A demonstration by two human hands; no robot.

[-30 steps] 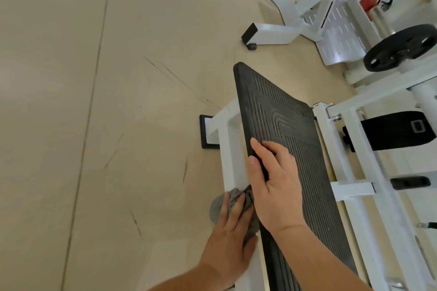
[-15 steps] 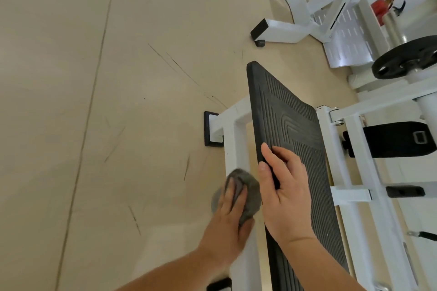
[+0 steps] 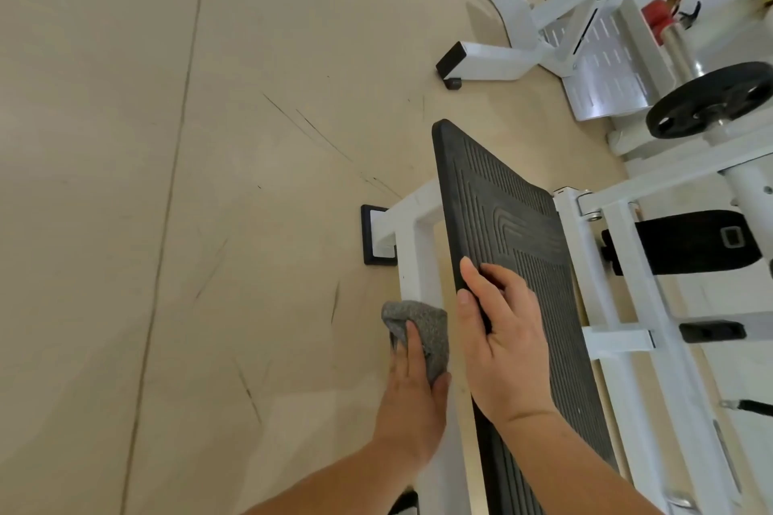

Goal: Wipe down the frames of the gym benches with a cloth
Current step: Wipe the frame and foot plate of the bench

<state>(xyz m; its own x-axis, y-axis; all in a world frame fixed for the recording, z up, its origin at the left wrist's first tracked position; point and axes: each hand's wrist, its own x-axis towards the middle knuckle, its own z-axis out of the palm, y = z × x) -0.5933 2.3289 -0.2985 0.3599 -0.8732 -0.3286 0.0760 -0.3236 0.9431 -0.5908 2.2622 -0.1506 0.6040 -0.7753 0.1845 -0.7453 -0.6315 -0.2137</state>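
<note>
1. Running up the centre of the picture over the tan floor, the bench's white frame rail lies just left of the black pad.
2. The right hand holds the pad's left edge, with the thumb along the side and the fingers curled onto the ribbed top. It has slid slightly up the pad.
3. The left hand, at lower centre, has its fingers closed over the cloth and presses it on the rail. Over the last second it has travelled up the rail.
4. The grey cloth, bunched against the rail, now sits nearer the far corner. The stroke looks about midway, with the last stretch to the corner and the crosspiece probably still to wipe.
</note>
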